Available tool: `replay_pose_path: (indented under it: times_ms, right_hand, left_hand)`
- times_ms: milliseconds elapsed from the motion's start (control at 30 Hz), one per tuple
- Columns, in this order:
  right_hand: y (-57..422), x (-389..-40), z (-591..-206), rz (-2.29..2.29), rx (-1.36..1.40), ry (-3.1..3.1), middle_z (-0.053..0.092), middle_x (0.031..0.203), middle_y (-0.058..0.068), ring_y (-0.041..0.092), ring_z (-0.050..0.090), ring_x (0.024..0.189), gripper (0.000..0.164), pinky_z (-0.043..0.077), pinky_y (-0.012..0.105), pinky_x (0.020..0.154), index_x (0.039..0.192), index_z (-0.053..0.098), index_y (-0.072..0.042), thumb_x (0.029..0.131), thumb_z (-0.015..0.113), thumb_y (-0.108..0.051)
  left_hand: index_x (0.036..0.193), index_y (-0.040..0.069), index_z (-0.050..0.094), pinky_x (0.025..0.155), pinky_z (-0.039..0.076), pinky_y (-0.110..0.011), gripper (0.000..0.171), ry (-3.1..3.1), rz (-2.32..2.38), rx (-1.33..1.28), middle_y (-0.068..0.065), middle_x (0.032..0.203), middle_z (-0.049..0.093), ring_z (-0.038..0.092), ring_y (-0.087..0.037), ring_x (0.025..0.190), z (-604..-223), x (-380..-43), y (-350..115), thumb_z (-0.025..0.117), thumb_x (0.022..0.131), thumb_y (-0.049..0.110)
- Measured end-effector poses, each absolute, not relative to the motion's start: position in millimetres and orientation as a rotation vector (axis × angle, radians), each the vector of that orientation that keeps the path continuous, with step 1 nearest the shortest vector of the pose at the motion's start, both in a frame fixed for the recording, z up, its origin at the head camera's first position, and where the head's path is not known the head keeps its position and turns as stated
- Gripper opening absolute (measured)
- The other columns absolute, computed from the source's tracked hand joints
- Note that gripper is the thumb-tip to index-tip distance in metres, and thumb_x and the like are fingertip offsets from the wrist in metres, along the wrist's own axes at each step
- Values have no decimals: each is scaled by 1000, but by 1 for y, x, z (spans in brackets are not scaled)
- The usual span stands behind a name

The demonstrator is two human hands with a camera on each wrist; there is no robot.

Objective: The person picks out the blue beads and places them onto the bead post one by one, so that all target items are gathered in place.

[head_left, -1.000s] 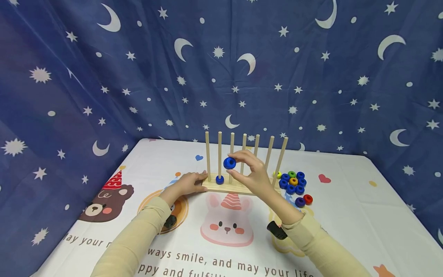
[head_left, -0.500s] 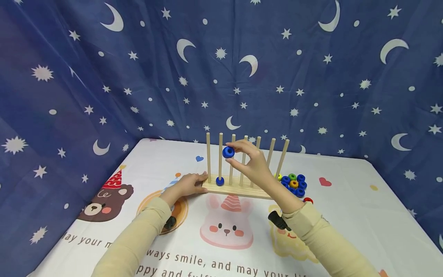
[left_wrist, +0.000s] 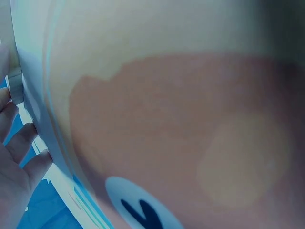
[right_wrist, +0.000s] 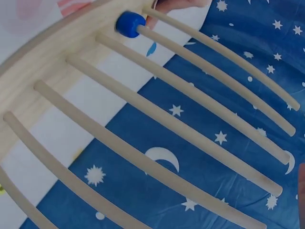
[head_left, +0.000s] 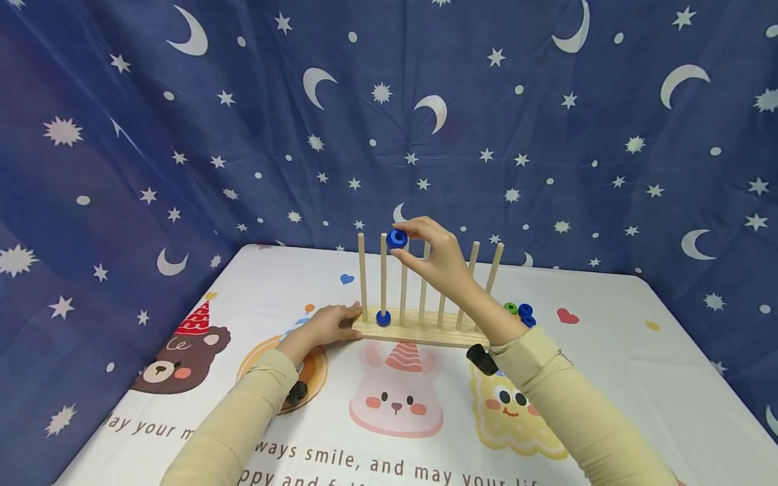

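Observation:
My right hand [head_left: 440, 260] pinches a blue bead [head_left: 390, 241] between thumb and fingertips, its hole showing. The bead is held beside the top of the second peg from the left [head_left: 383, 273] of a wooden peg rack [head_left: 425, 332]. Around the foot of that peg sits another blue bead [head_left: 383, 318], seen also as a blue bead [right_wrist: 129, 25] in the right wrist view. My left hand [head_left: 328, 325] grips the rack's left end. In the left wrist view, fingers of the left hand [left_wrist: 19, 162] show at the left edge. The right wrist view does not show the held bead.
Right of the rack lie loose beads, among them a green bead [head_left: 510, 308] and several blue ones [head_left: 526, 320], partly hidden by the right forearm. A printed white cloth [head_left: 608, 351] covers the table. A dark blue star-patterned curtain [head_left: 462, 175] hangs behind.
My right hand has risen with the blue bead, from about mid-height of the pegs to near their tops, and slightly left. The left hand stays on the rack's end.

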State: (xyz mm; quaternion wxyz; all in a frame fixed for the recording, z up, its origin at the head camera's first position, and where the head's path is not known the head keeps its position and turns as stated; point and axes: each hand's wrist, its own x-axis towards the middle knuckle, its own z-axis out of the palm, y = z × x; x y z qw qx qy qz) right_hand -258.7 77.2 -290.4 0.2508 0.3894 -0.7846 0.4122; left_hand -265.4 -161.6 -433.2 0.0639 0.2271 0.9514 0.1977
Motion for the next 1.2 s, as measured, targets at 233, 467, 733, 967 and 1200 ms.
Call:
replay_pose_path:
  times_ms: [233,467,733,967,1200]
  right_hand:
    - [76,-269,-282,1134,990,-2264,64,107,19,27,63,97,35,53,36,92,115,61,7,84,70,-7]
    - [72,-275,-276,1163,982,-2340,64,111,18,28,63,103,35,52,35,93,118,60,5,86,68,-9]
    - [66,-281,-272,1180,908,-2451,65,112,18,28,65,101,33,53,38,92,117,60,3,87,66,-10]
    - [59,-286,-277,1254,857,-2500,67,112,15,26,65,100,33,53,37,91,117,61,1,87,66,-11]
    - [56,-285,-276,1208,866,-2511,68,109,15,25,66,98,32,54,34,90,115,61,1,87,67,-13]
  left_hand:
    - [133,2,51,107,36,-51,61,2883,602,684,-16,141,44,44,-44,128,-431,-265,-161,70,84,31]
    - [134,4,51,107,36,-50,61,2883,592,658,-16,141,44,44,-44,127,-431,-266,-160,70,83,33]
    - [136,11,51,107,36,-49,66,2861,674,763,-13,141,47,45,-45,126,-451,-284,-168,67,83,48]
    - [134,2,50,108,33,-52,62,2852,671,674,-16,142,43,41,-46,129,-437,-270,-163,70,84,33]
    - [135,3,49,109,33,-51,61,2876,617,650,-15,142,43,42,-44,129,-432,-264,-161,69,85,30]
